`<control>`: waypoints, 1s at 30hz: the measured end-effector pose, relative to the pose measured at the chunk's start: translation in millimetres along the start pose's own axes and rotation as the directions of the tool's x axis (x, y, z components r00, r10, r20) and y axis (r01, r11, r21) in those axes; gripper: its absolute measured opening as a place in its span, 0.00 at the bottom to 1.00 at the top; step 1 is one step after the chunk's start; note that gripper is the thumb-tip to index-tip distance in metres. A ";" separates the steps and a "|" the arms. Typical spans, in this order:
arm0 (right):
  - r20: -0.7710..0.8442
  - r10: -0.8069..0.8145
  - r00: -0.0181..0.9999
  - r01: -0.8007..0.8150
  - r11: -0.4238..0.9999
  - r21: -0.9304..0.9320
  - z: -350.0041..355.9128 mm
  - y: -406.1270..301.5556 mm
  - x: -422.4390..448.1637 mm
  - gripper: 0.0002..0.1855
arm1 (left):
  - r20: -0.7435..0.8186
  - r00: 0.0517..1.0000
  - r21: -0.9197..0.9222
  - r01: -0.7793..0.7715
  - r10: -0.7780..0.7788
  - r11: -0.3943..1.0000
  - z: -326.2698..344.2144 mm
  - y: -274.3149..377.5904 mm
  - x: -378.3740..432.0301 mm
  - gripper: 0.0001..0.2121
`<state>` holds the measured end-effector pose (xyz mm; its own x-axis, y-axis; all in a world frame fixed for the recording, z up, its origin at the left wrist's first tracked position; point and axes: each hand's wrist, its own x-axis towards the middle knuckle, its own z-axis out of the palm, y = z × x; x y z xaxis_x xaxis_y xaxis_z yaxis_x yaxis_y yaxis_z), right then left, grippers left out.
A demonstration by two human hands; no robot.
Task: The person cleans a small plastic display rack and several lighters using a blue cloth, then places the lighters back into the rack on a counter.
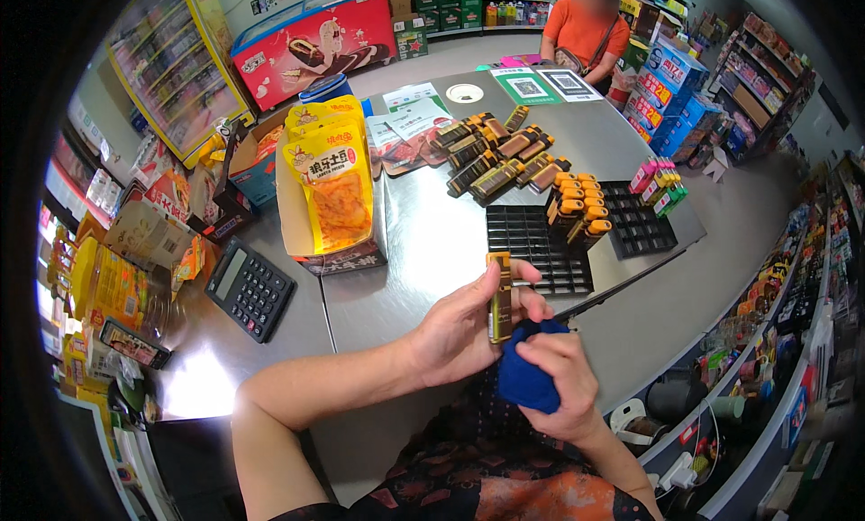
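My left hand (459, 332) holds a dark lighter (500, 298) with an orange top upright between thumb and fingers. In my right hand (564, 379) is a bunched blue cloth (530, 365), close by the lighter's lower end. Just beyond my hands lies a black slotted tray (520, 244), with several orange-topped lighters (574, 207) standing in its right part. A loose heap of dark and gold lighters (497, 156) lies farther back on the metal counter (426, 230). To the right, pink, yellow and green lighters (661, 185) stand in a second black tray (638, 230).
An open box (351, 261) of yellow snack packs (331, 176) stands left of the trays. A calculator (250, 288) and a phone (135, 342) are farther left. Printed code cards (527, 87) lie at the counter's far end, near a person in orange (584, 31). Stocked shelves (763, 359) curve along the right.
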<state>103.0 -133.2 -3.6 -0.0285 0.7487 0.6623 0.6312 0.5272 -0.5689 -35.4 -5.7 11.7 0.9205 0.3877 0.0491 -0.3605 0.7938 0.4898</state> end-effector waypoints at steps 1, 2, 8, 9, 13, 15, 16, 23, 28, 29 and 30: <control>-0.041 0.030 0.999 -0.031 0.999 -0.012 -2.6 -2.2 2.9 0.34 | -0.003 1.000 0.001 0.003 -0.003 1.000 -1.3 -0.3 0.3 0.20; -0.098 0.039 0.994 -0.041 0.999 -0.016 -2.7 -4.2 5.0 0.34 | -0.019 0.999 0.036 -0.033 0.033 0.999 -4.3 -1.1 0.6 0.19; -0.076 -0.186 0.980 0.162 0.954 -0.253 19.8 3.5 14.5 0.28 | -0.196 0.981 0.092 0.014 0.004 0.996 3.8 -2.9 0.0 0.16; -0.085 -0.218 0.972 0.185 0.940 -0.287 25.6 8.1 9.2 0.27 | -0.195 0.981 0.095 0.013 0.006 0.995 3.1 -3.2 -0.9 0.16; -0.042 -0.264 0.964 0.233 0.909 -0.346 20.1 21.1 -12.0 0.24 | -0.321 0.945 0.065 0.097 -0.072 0.993 12.8 -1.7 -0.4 0.19; -0.001 -0.247 0.969 0.225 0.885 -0.408 17.5 24.0 -18.2 0.22 | -0.359 0.931 0.042 0.086 -0.065 0.995 14.8 -3.1 0.0 0.20; 0.006 -0.228 0.974 0.213 0.897 -0.387 15.8 24.1 -19.0 0.21 | -0.376 0.924 0.053 0.099 -0.072 0.994 15.2 -3.4 -1.3 0.21; -0.134 -0.374 0.918 0.305 0.879 -0.366 20.9 2.2 5.6 0.19 | -0.450 0.891 0.163 0.150 -0.062 0.975 28.2 -3.3 -2.2 0.20; -0.070 -0.292 0.954 0.241 0.884 -0.402 27.4 14.1 -1.3 0.19 | -0.500 0.866 0.166 0.101 -0.004 0.981 21.8 -6.3 -4.3 0.20; -0.074 -0.294 0.953 0.241 0.884 -0.401 26.9 15.3 -4.5 0.19 | -0.517 0.856 0.149 0.097 -0.006 0.984 21.6 -6.8 -4.8 0.20; -0.069 -0.277 0.958 0.228 0.890 -0.395 26.8 16.4 -10.1 0.20 | -0.526 0.851 0.140 0.108 -0.018 0.984 21.5 -8.5 -5.5 0.21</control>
<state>92.8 -121.4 -32.7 -0.1483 0.5438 0.8260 0.8614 0.4813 -0.1622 -34.1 -24.7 26.0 0.7102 0.5614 -0.4247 -0.2346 0.7576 0.6091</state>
